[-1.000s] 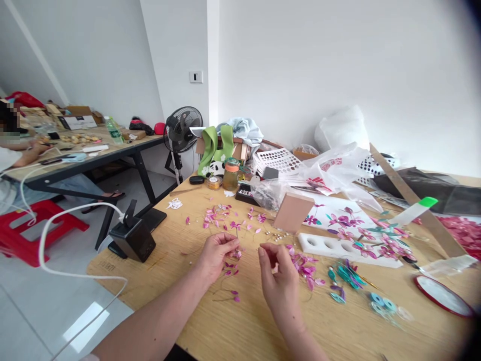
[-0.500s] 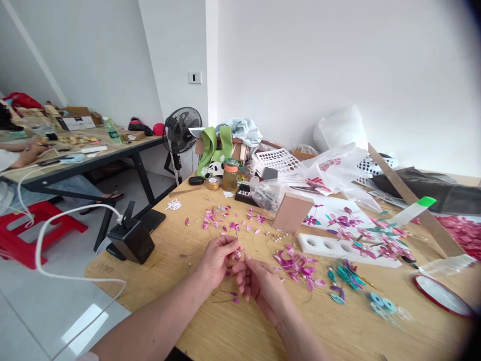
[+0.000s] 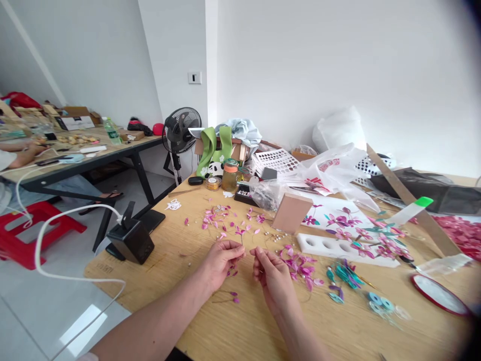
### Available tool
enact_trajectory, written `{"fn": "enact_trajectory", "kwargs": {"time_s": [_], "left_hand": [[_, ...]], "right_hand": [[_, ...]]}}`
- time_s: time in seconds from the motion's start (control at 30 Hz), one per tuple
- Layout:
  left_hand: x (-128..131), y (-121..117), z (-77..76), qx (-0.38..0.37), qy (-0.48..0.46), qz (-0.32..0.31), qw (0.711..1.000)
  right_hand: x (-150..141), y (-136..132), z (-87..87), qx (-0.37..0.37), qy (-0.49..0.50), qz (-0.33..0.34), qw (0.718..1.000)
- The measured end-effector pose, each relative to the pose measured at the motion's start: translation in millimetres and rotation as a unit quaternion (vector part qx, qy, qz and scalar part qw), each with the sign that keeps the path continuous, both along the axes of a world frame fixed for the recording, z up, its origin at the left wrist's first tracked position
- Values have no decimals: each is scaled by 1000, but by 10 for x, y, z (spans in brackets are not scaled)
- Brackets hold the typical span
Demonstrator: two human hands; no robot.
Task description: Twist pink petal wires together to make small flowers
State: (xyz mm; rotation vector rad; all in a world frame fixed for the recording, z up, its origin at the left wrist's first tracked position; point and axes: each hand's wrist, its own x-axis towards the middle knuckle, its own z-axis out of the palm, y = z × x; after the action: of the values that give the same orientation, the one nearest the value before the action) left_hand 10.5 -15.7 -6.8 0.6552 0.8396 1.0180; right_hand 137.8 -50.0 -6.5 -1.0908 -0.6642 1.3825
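Pink flower (image 3: 240,231) pinched upright in left hand (image 3: 224,260)

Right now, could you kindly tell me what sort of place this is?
Probably a small craft workshop: loose pink petals, pearly beads and blue spools lie spread across the table.

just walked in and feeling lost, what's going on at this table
At the table, someone's left hand pinches a pink flower by its stem. The right hand is beside it, closed in a pinch; whether it holds anything is too small to tell. Loose petals lie around both.
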Motion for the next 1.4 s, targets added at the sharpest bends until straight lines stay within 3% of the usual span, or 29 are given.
{"fn": "enact_trajectory", "kwargs": {"time_s": [0.13,0.3,0.47,0.8,0.9,1.0,1.1,1.2,1.3,1.4], "left_hand": [[14,-11,-27,-31,-4,-21,999],[2,-1,-63,22,-32,-13,999],[22,-22,-42,47,-65,-44,996],[129,-116,6,40,-40,34,998],[147,-125,-10,33,-12,76,997],[168,-135,-44,26,20,110,993],[192,-147,-73,8,36,128,991],[207,-155,-89,-7,28,133,991],[204,-153,-94,-23,15,135,990],[196,-138,-84,-29,-8,123,992]], "right_hand": [[18,15,-13,-21,8,2,1000],[-19,-4,9,-72,32,112,991],[-53,-25,16,-30,118,173,977],[-93,-10,-85,-58,138,117,982],[-114,-17,-94,-36,62,90,993],[-132,-46,-73,27,-114,47,992],[-149,-89,-39,106,-319,-21,941],[-165,-117,-19,159,-449,-57,877],[-163,-113,-18,174,-478,-60,859],[-134,-82,-29,154,-414,-39,896]]}}
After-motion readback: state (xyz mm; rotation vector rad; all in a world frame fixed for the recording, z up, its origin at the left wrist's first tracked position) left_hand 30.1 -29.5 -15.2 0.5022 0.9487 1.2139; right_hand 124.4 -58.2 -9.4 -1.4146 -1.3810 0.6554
